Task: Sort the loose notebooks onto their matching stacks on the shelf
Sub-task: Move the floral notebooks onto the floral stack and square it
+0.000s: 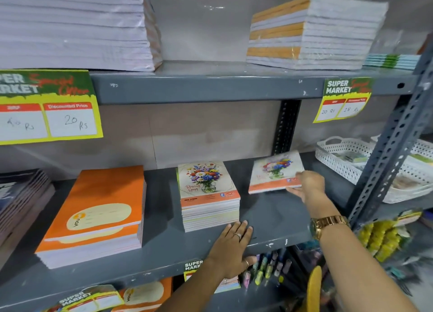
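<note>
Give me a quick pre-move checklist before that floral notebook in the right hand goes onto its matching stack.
1. Grip: right hand holds the loose floral notebook by its right edge, lifted off the shelf: ok.
2. Match: its flower-vase cover looks like the top of the floral stack, though the held one is blurred: ok.
3. Stack top free of anything else: ok.
4. Left hand lies flat on the shelf edge in front of the stack, not on top of it: ok.
5. Path leftward between notebook and stack is bare shelf: ok.
6. Stack squareness: lower notebooks slightly uneven: cannot tell if stable.
</note>
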